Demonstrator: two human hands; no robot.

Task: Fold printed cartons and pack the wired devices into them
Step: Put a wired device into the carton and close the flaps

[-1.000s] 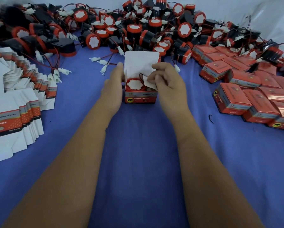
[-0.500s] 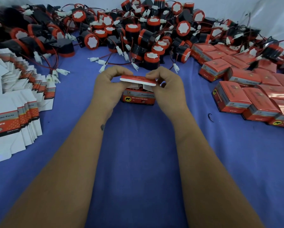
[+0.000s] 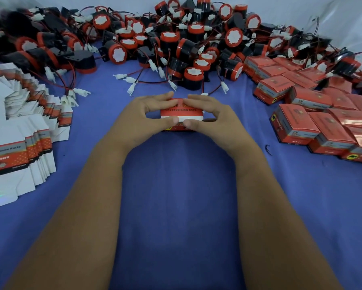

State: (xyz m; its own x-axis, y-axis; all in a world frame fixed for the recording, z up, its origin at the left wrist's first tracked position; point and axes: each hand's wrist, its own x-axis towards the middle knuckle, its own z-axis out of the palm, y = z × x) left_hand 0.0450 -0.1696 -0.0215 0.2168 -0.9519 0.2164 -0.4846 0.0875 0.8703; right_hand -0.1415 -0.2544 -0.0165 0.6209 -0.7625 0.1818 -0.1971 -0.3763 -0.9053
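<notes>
Left hand (image 3: 142, 114): grips the carton from its left side; fingers curl over the top, thumb presses the front edge of the lid.
Right hand (image 3: 213, 114): grips the carton from its right side in the same way; fingers lie on the top, thumb is at the front edge, almost meeting the other thumb.
Carton (image 3: 182, 114): red, printed, between the two hands, resting on the bench; the lid is folded down, with a white strip of the flap showing along the front under the thumbs. Whether the flap is fully tucked in cannot be told.
Device in carton: hidden; what lies inside cannot be seen.
Bench (image 3: 180, 206): covered in blue cloth; both forearms reach over it from the near edge.
Loose devices (image 3: 192, 78): a wide heap beyond the hands, black round bodies with red rims and white faces, red and black wires ending in white plugs; the nearest plugs lie just beyond the fingertips.
Flat cartons (image 3: 19, 147): fanned stacks of unfolded white and red blanks, well to the left of the left hand.
Packed cartons (image 3: 314, 122): closed red boxes in a loose pile to the right of the right hand, some on their sides, reaching back to the heap of devices.
Small dark hook (image 3: 268, 149): a curved bit lying on the cloth, right of the right forearm, near the packed cartons.
</notes>
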